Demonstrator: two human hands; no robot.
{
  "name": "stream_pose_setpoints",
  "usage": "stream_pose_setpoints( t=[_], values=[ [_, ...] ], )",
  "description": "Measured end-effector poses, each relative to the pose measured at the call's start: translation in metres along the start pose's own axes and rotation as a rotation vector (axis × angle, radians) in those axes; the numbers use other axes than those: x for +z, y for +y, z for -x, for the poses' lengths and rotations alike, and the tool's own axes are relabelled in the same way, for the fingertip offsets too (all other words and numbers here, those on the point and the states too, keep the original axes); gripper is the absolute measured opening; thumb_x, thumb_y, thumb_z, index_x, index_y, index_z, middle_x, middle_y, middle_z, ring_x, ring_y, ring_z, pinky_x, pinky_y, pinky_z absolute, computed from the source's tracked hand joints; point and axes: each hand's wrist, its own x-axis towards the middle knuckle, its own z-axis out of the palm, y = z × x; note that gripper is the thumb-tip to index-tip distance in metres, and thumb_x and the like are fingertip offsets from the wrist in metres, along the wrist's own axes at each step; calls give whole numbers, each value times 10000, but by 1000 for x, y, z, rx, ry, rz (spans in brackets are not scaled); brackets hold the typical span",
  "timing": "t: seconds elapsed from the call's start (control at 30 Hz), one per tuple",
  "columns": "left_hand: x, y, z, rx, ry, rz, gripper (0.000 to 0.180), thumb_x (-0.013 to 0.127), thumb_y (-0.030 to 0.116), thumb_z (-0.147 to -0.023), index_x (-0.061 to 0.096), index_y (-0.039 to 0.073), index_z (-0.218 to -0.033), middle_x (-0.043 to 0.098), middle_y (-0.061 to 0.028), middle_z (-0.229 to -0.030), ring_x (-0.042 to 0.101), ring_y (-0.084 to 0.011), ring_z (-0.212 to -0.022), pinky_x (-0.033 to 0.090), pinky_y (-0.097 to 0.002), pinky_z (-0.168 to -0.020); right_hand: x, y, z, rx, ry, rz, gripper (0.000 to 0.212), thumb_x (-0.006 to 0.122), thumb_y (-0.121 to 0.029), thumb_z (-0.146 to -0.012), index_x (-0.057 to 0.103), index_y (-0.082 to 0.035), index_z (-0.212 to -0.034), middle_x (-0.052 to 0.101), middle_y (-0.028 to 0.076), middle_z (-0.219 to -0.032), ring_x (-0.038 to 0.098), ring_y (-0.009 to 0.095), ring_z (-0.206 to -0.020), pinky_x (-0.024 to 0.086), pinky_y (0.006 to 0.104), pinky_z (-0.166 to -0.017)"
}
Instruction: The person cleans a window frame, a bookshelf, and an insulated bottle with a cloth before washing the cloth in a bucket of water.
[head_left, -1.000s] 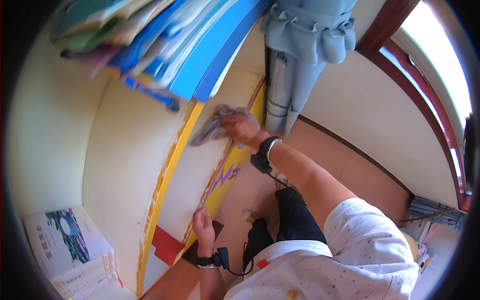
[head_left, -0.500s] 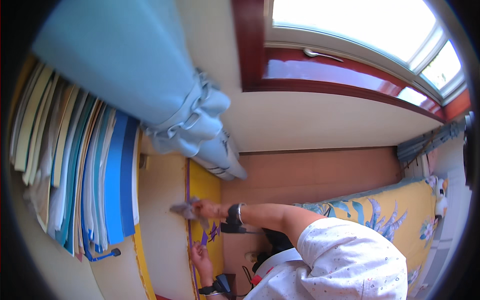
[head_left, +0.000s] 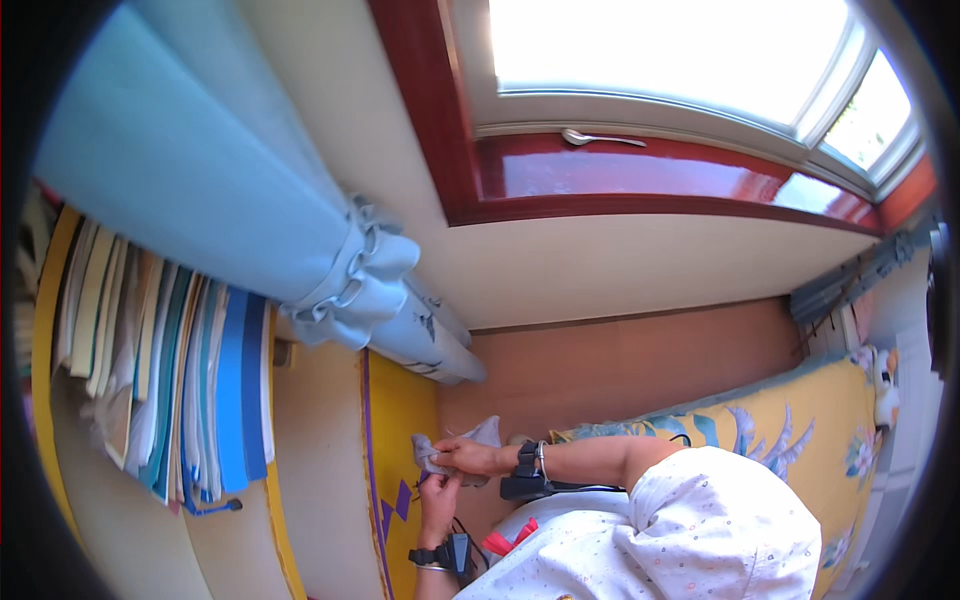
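A grey cloth (head_left: 485, 433) is bunched in front of the yellow panel. My right hand (head_left: 468, 456), the upper one in the head view, is closed around its middle, and the cloth's ends stick out past the fingers. Just below it, my left hand (head_left: 438, 497) meets the right one with its fingers closed at the lower edge of the cloth. The fingertips of both hands overlap there and partly hide one another. Behind them, the yellow panel (head_left: 405, 440) carries a purple stripe and purple diamond shapes. Dark bands are on both wrists.
Books and folders (head_left: 232, 390) stand on a shelf at left. A pale blue curtain (head_left: 200, 190) hangs beside it, tied with a ruffle. A spoon (head_left: 600, 138) lies on the red windowsill (head_left: 640, 165). At right is a bed with a yellow floral cover (head_left: 800, 420), beside the brownish floor (head_left: 600, 360).
My right hand has drawn the cloth back from the shelf edge towards me. My left hand has risen to meet it at the cloth. The view has shifted, and the window sits lower.
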Motion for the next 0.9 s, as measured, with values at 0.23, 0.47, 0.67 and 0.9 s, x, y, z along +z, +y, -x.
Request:
stream_pose_setpoints(
  t=[0.23,0.47,0.67,0.9],
  values=[
    [-35,7,44,323,348,-31,126,563,106,-895,593,-12,-929,563,-15,-803,498,-91,-744,421,-251,-644,38,7,-19,59,-138,23,355,469,-322,-972,575,-50,-1174,623,28,-1057,555,124,-956,458,310,-841],
    [-59,-42,127,417,959,217,145,494,109,-913,565,-7,-961,517,-20,-808,456,-90,-747,415,-253,-656,132,14,-28,414,-481,-22,367,374,-328,-1003,514,-82,-1236,597,60,-1152,553,175,-1069,439,354,-911],
    [-55,-43,215,343,1062,456,221,543,147,-902,546,-15,-1052,558,-44,-861,489,-92,-802,438,-263,-719,224,47,-15,538,-748,260,367,390,-360,-981,501,-103,-1218,564,64,-1175,550,206,-1081,453,381,-909],
    [-63,-84,307,275,1172,115,326,641,189,-818,546,-2,-1064,593,-163,-1010,573,-231,-925,455,-319,-809,303,97,6,660,-947,320,383,388,-339,-978,461,-108,-1275,539,60,-1246,538,185,-1131,444,349,-961]
  ],
)
